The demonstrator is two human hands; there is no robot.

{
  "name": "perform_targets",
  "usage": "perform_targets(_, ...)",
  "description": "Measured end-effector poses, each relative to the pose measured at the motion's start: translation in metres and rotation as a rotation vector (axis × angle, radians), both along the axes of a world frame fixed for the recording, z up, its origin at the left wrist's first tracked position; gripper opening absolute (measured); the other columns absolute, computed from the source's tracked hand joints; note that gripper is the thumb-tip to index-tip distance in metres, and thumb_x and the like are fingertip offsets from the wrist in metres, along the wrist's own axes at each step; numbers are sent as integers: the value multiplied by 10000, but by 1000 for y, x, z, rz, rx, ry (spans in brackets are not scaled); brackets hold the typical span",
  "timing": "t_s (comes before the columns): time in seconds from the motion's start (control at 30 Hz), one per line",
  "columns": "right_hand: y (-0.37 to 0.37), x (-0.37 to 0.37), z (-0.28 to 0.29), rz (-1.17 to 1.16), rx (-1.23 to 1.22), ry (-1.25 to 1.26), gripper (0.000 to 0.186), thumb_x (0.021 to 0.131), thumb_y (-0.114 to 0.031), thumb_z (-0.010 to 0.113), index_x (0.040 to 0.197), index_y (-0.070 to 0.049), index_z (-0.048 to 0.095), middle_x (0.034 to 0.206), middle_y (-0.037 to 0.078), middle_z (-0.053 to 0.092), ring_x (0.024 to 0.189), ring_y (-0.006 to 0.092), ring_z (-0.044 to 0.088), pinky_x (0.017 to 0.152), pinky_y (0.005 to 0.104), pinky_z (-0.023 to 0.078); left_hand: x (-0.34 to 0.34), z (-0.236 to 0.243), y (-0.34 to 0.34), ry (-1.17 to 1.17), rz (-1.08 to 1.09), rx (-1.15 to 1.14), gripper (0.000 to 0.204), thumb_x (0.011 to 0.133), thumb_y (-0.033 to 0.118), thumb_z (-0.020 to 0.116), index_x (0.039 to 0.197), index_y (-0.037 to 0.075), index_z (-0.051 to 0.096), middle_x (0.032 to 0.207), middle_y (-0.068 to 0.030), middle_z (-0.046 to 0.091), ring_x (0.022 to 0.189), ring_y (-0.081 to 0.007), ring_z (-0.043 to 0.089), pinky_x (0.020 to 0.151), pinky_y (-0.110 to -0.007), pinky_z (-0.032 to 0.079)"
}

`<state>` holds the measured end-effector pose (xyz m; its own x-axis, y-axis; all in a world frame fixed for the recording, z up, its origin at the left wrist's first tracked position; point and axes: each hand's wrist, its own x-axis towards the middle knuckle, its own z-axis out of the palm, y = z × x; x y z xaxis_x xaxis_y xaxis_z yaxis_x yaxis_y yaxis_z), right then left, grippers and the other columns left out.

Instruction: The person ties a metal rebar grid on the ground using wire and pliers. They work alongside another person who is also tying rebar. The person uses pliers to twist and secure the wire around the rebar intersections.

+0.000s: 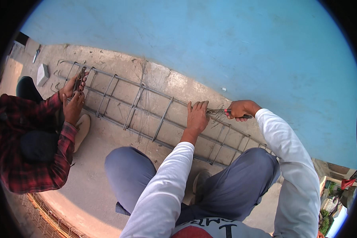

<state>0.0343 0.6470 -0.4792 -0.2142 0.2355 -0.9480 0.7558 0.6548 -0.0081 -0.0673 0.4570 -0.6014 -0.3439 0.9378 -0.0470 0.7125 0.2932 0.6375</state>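
A long steel rebar cage (135, 106), made of lengthwise bars and square stirrups, lies across the concrete floor. My left hand (197, 117) is closed over its far bar, fingers curled onto the steel. Just right of it, my right hand (241, 110) grips pliers (227, 112) with red and black handles. The jaws are at the bar, among thin tie wires (218, 116), close to my left fingertips. Exactly what the jaws bite on is too small to tell.
At the left, a co-worker in a red plaid shirt (31, 174) works on the cage's other end with a dark hand tool (80, 78). Loose wires (143, 85) lie across the cage. A blue wall (234, 47) rises behind it. A pale block (42, 75) sits at far left.
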Motion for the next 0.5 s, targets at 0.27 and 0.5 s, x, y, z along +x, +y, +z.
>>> perform_targets(0.27, -12, 8, 4, -446, -347, -101, 365, 1046, -350, 579, 1072, 3, 664, 839, 98, 678, 706, 224, 693, 670, 384, 608, 51, 15, 25, -255, -3, 195, 572, 850, 123, 710, 1368, 57, 477, 1253, -161, 571, 1278, -326, 477, 1170, -450, 307)
perform_targets(0.5, -18, 42, -9, -604, -335, -2, 357, 1000, -341, 651, 990, 15, 672, 787, 88, 669, 638, 198, 673, 565, 349, 586, 62, 0, 31, -169, -36, 244, 354, 841, 96, 672, 1159, 63, 519, 1095, -143, 587, 1132, -334, 512, 1027, -459, 377)
